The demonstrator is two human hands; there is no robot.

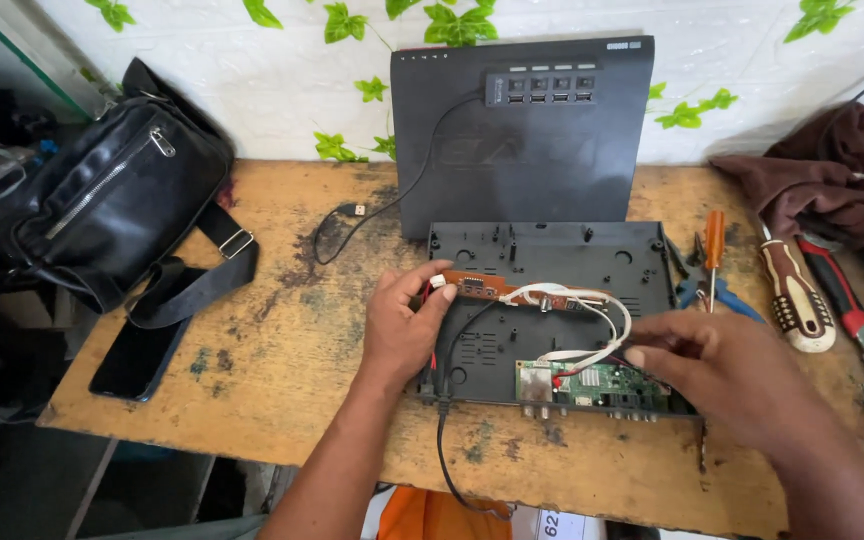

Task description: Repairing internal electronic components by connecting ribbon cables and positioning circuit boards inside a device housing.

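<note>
two hands are working over the open black case [552,260] lying near the front edge of the wooden table [292,340]. my left hand [402,325] is pinching the left end of the narrow brown board [482,287], holding it over the case's middle. my right hand [717,365] is pinching the white wires [602,320] that are running from that board toward the green board [592,385] sitting at the case's front edge. the case's lid [522,140] is leaning against the wall at the table's back edge. screwdrivers [714,250] are lying near the right edge, a black bag [112,200] is resting at the left back corner.
</note>
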